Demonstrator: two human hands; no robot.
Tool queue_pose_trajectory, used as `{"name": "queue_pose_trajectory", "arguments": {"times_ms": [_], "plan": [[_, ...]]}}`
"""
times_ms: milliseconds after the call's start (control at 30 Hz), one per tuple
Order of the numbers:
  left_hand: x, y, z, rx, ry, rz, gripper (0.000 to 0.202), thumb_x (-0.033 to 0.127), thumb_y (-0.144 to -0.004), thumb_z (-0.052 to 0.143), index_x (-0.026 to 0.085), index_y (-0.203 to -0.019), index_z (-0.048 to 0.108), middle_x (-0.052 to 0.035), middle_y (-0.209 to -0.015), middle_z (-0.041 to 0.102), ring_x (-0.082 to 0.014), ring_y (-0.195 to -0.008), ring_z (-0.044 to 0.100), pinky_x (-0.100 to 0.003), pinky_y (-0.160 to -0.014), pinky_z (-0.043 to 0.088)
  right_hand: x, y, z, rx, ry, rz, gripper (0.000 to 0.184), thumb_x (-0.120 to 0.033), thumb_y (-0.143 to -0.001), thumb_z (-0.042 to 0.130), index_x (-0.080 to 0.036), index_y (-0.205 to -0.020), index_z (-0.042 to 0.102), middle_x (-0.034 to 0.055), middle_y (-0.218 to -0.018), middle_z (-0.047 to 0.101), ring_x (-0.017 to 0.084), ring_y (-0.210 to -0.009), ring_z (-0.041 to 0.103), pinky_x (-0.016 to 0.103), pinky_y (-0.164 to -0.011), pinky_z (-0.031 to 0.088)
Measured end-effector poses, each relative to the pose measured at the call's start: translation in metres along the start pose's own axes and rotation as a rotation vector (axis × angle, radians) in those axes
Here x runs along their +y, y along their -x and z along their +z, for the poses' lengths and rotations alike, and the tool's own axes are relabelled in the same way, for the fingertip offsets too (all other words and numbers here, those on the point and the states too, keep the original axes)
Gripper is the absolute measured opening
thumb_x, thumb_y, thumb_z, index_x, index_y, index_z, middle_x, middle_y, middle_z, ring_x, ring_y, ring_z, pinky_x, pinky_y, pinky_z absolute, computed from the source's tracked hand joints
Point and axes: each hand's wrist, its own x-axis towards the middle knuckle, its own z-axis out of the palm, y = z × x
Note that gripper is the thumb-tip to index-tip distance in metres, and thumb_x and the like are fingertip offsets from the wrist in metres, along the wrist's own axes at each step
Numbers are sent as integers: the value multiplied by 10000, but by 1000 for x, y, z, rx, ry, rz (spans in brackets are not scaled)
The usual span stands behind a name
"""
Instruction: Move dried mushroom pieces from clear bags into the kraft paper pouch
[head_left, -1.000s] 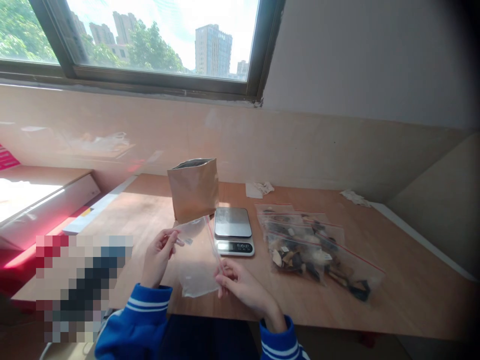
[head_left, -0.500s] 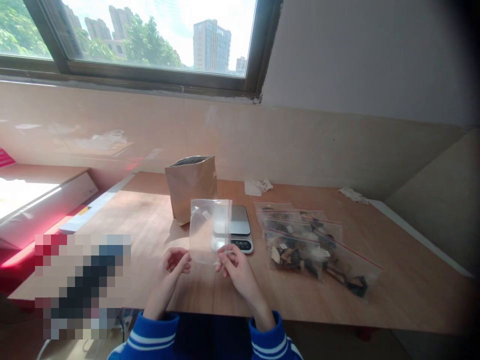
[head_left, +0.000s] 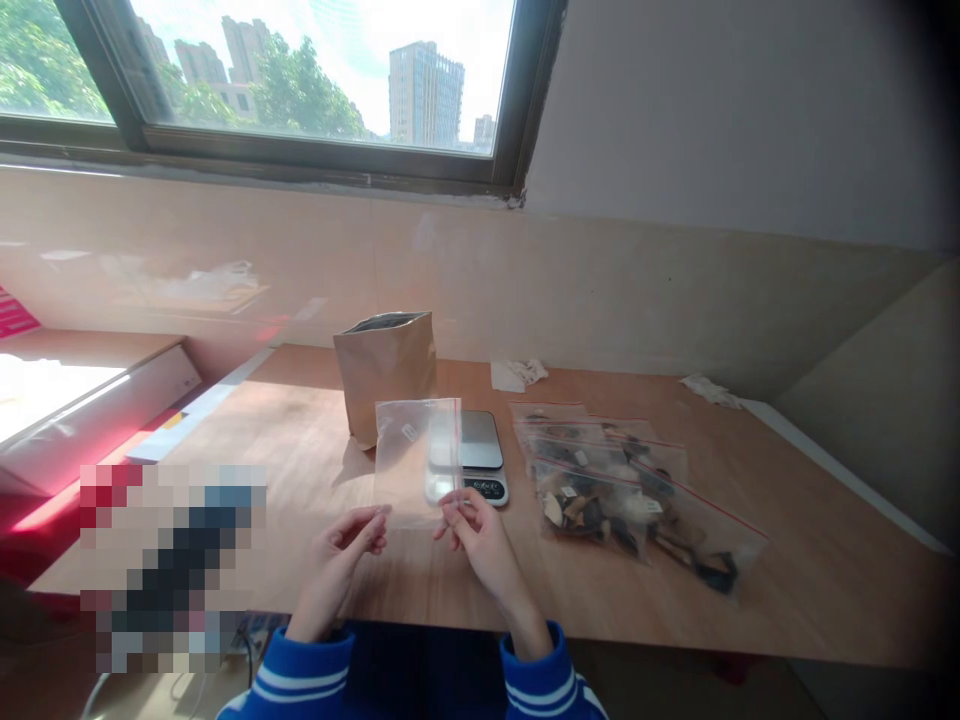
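An empty clear zip bag (head_left: 416, 455) with a red seal strip stands upright in front of me, above the table's near edge. My right hand (head_left: 474, 528) pinches its lower right corner. My left hand (head_left: 346, 545) has its fingers curled at the bag's lower left corner, touching or pinching it. Just behind the bag lies a small digital scale (head_left: 474, 458). A brown paper pouch (head_left: 385, 372) stands open to the scale's left.
Several filled zip bags (head_left: 622, 490) of dark and pale pieces lie right of the scale on the wooden table (head_left: 787, 590). Crumpled paper scraps (head_left: 517, 374) sit near the back wall. A white box (head_left: 97, 410) lies at far left.
The bag went from tilted between both hands to upright, held by its bottom edge. Both hands dropped lower and closer together; in the last half second little moved.
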Motion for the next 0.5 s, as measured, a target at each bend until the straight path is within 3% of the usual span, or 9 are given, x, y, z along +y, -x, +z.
{"name": "queue_pose_trajectory", "arguments": {"times_ms": [333, 500], "plan": [[4, 5, 1, -11, 234, -216, 465, 371, -534, 855, 147, -928, 750, -31, -663, 655, -104, -612, 588, -199, -589, 468, 4, -3, 7, 92, -56, 1, 386, -553, -796, 617, -186, -886, 539, -2, -623, 638, 83, -443, 443, 213, -466, 326], [-6, 2, 1, -4, 175, -171, 438, 460, -574, 817, 115, -828, 725, -32, -623, 624, -111, -564, 574, -203, -518, 437, 4, -1, 7, 67, -25, -36, 356, -535, -825, 590, -192, -905, 541, 3, -635, 646, 99, -474, 476, 225, -500, 363]]}}
